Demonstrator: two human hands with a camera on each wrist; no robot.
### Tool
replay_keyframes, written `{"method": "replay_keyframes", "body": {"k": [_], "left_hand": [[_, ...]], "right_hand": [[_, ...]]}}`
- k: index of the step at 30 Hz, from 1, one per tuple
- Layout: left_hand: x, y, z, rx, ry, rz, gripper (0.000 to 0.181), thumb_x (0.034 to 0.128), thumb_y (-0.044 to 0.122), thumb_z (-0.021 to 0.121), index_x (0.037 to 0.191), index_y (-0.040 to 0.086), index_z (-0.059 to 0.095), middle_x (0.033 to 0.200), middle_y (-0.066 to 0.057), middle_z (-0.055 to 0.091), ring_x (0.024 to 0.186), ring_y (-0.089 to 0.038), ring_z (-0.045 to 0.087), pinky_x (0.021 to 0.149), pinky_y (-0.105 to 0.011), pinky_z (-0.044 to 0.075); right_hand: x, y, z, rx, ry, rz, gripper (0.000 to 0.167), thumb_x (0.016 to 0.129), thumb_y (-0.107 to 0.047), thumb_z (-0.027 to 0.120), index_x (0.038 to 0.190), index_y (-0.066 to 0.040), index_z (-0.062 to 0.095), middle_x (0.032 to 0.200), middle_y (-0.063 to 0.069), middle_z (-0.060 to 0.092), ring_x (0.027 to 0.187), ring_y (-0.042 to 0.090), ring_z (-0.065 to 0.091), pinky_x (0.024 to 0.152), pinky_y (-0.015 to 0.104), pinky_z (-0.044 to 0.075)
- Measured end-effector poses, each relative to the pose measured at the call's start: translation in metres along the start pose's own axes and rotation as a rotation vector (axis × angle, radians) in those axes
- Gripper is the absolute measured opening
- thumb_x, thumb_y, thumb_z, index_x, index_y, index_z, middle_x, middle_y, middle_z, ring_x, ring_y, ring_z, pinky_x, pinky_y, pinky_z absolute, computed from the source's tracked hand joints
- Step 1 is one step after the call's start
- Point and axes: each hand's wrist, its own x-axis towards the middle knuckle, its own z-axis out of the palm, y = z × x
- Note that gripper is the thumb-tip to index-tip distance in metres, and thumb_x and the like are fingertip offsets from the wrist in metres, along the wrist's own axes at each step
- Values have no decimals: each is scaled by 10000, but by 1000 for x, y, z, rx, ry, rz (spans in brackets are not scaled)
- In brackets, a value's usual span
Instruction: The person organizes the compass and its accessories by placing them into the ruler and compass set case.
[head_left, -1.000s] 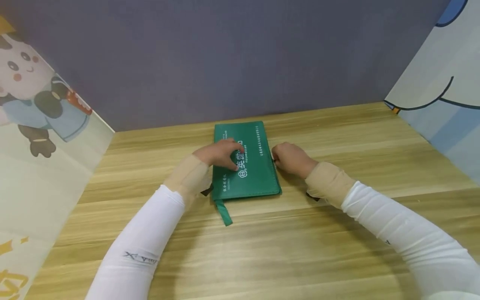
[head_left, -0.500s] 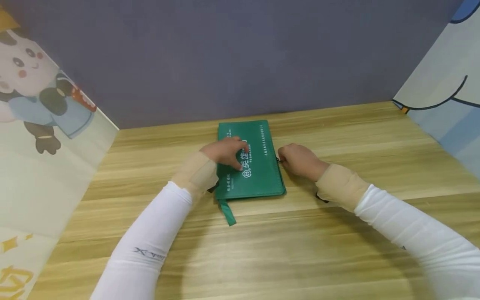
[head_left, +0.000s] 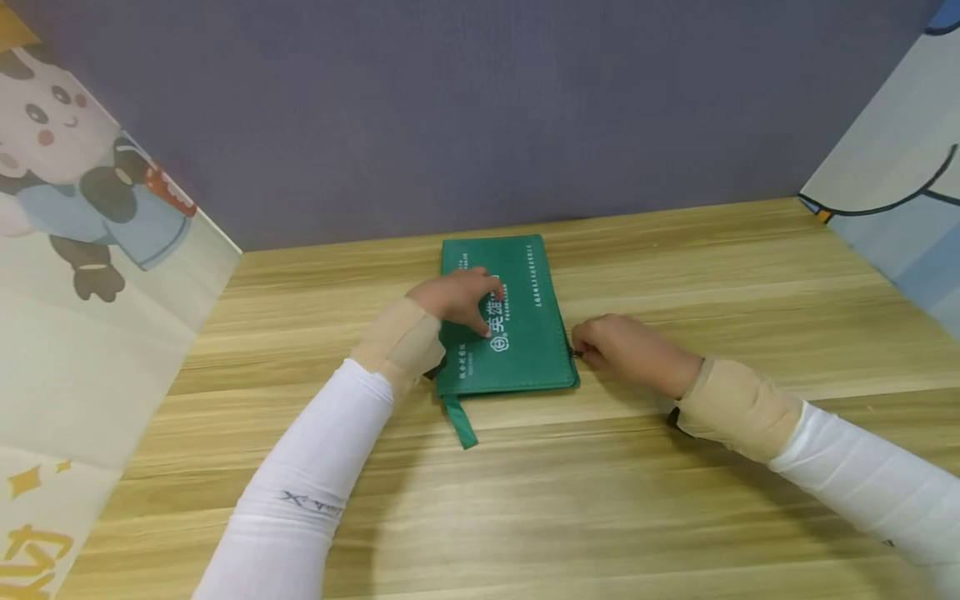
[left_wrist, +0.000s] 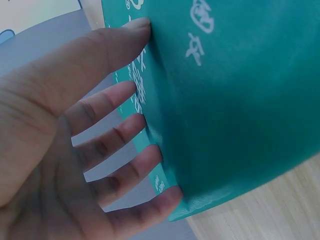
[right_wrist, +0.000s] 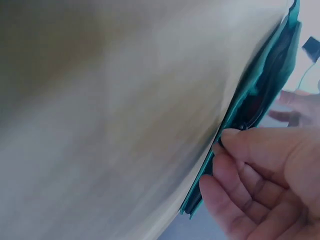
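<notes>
A flat green zip pouch [head_left: 534,354] with white printed characters lies on the table, a short green strap [head_left: 461,422] trailing from its near left corner. My left hand [head_left: 456,298] rests on its upper face with fingers spread; in the left wrist view the thumb [left_wrist: 127,42] and fingertips touch the cover. At the right edge, my right hand [head_left: 630,352] pinches a small dark zipper pull [head_left: 575,354] between thumb and fingers. In the right wrist view the pouch's edge [right_wrist: 265,75] gapes on one side of the pinch, showing a dark inside; the fingers mostly hide the pull.
The wood-grain table [head_left: 525,508] stretches around the pouch on all sides. A grey-purple panel [head_left: 487,108] stands behind the table's far edge. Walls with cartoon pictures [head_left: 97,183] flank it at left and right.
My right hand has slid toward me along the pouch's right edge, still pinching the zipper pull. The left hand stays on the cover. The head view has shifted slightly.
</notes>
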Motion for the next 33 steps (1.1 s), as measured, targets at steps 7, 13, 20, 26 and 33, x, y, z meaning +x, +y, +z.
{"method": "replay_keyframes", "body": {"k": [7, 13, 20, 26, 33], "left_hand": [[1, -1, 1, -1, 8, -3, 564, 812, 268, 748, 1306, 157, 500, 1359, -81, 420, 1269, -259, 400, 1036, -388, 365], [0, 1, 0, 1, 11, -12, 563, 810, 263, 750, 1303, 153, 501, 1351, -81, 426, 1261, -257, 407, 1037, -387, 365], [-1, 4, -1, -1, 14, -9, 567, 806, 253, 755, 1302, 148, 501, 1357, -87, 424, 1271, -268, 401, 1051, -399, 354], [0, 4, -1, -3, 11, -16, 572, 806, 255, 756, 1306, 149, 499, 1364, -86, 417, 1274, -268, 399, 1050, -404, 355], [0, 4, -1, -5, 7, -15, 573, 806, 256, 756, 1306, 145, 498, 1367, -91, 413, 1268, -275, 404, 1037, -401, 369]], "right_hand": [[-17, -9, 3, -4, 18, -65, 263, 782, 94, 635, 676, -129, 544, 652, -67, 500, 605, 59, 405, 549, 227, 383], [-24, -19, 8, -7, 59, -56, 329, 766, 102, 626, 634, -146, 454, 598, -80, 368, 569, 60, 320, 519, 213, 306], [-28, -31, 9, 5, 62, -40, 267, 763, 71, 670, 654, -124, 524, 597, -66, 478, 550, 43, 379, 500, 215, 357], [-31, -41, 9, 3, 50, 18, 175, 770, 25, 699, 689, -95, 601, 636, -29, 582, 553, 45, 466, 514, 232, 429], [-28, -57, 13, -23, 59, 31, 278, 779, 23, 669, 596, -145, 544, 556, -79, 464, 528, 38, 347, 493, 210, 351]]}}
